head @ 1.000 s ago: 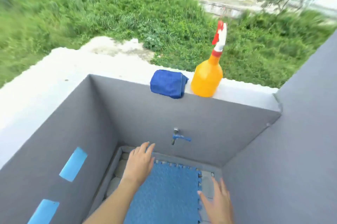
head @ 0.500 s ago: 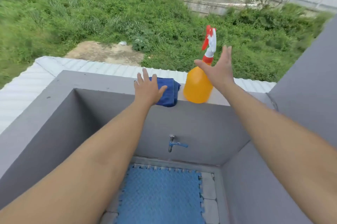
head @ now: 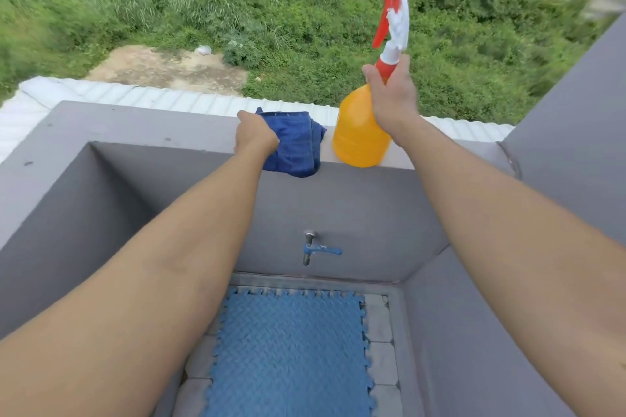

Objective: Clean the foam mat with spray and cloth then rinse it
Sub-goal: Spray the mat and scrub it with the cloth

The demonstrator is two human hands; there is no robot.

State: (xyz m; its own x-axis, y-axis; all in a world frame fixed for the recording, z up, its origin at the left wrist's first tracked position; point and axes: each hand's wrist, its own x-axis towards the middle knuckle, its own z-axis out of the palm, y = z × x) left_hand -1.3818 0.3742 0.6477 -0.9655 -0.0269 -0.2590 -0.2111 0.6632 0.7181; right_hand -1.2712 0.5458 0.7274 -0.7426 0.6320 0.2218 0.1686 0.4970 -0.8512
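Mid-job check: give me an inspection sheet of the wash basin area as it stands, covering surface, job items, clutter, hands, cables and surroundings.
Surface: grey basin ledge, bare but for the job items; tiled basin floor below.
Job's things: blue foam mat lying flat on the basin floor; blue cloth draped over the ledge edge; orange spray bottle upright on the ledge beside the cloth; blue-handled tap on the back wall, no water seen running.
Clutter: nothing seen.
Hands: left hand closed on the cloth; right hand wrapped round the bottle's neck.
Cables: nothing seen.
Surroundings: white corrugated roofing behind the ledge, green vegetation and a bare dirt patch beyond.
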